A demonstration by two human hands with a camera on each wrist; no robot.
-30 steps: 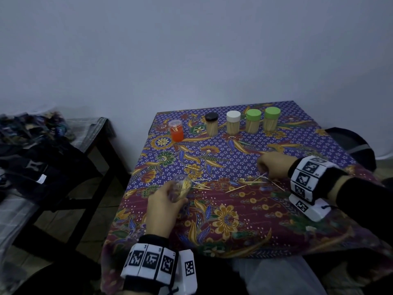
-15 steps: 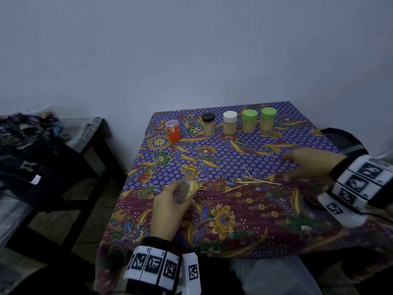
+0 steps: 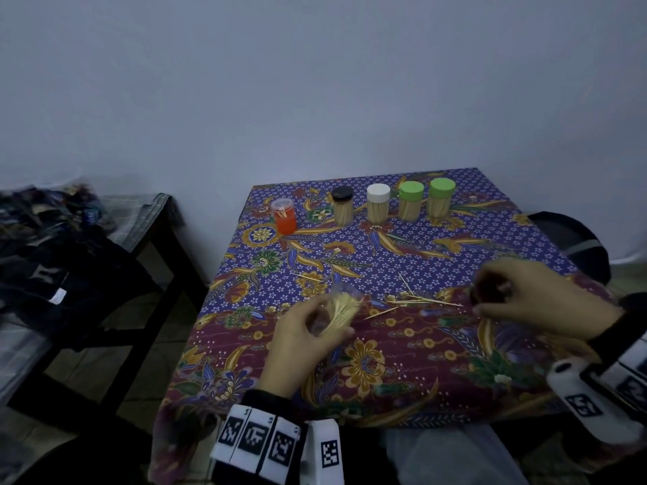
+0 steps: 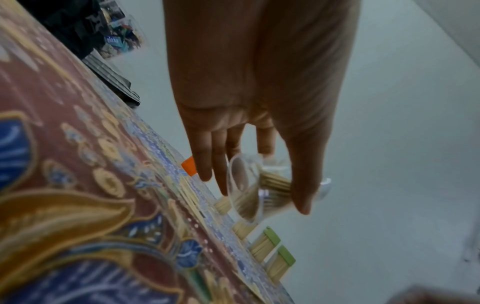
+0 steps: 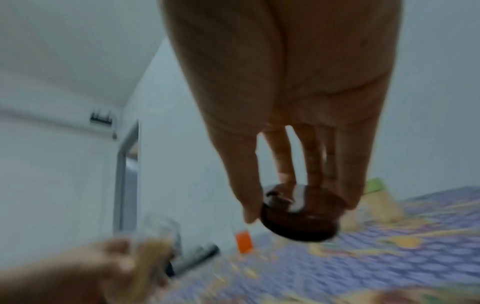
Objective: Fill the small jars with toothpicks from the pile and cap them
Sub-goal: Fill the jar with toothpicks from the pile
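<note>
My left hand [image 3: 315,327] holds a clear jar [image 3: 341,309] tilted over the table, its mouth pointing away and packed with toothpicks; the left wrist view shows the jar [image 4: 249,195] between fingers and thumb. My right hand [image 3: 518,299] pinches a dark brown cap [image 3: 488,294] at the table's right side; the cap [image 5: 301,218] sits between thumb and fingers in the right wrist view. A few loose toothpicks [image 3: 420,301] lie on the patterned cloth between the hands.
At the table's far edge stand an open orange jar [image 3: 284,217] and several capped jars full of toothpicks: black cap [image 3: 342,206], white cap [image 3: 378,204], two green caps [image 3: 411,201]. A dark side table with clothes [image 3: 52,260] stands to the left.
My right hand left the loose toothpicks, swung out to the right, and now holds the dark cap. The left hand keeps hold of the jar, shifted slightly right.
</note>
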